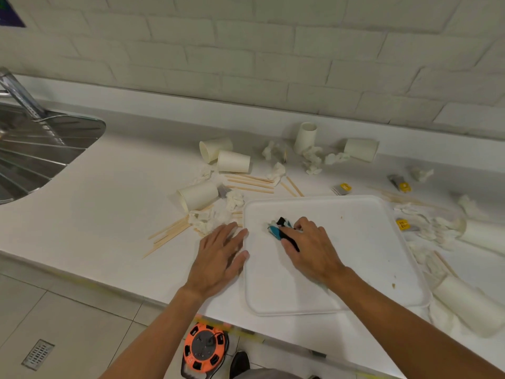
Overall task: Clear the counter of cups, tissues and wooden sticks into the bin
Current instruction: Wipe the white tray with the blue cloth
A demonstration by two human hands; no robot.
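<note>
My right hand [308, 248] rests on a white tray [355, 263] and grips a blue, black and white wrapper [278, 229]. My left hand [218, 258] lies flat with fingers apart at the tray's left edge, holding nothing. White paper cups lie tipped on the counter: one [198, 195] just beyond my left hand, two [233, 161] further back, more by the wall [360, 149] and at the right [470, 305]. Crumpled tissues [207, 220] and wooden sticks [169, 233] are scattered around them. No bin is in view.
A steel sink with drainer [41, 149] and tap sits at the far left. Small yellow-tagged sachets [344, 187] lie behind and right of the tray. An orange cable reel [205, 348] stands on the tiled floor below the counter edge.
</note>
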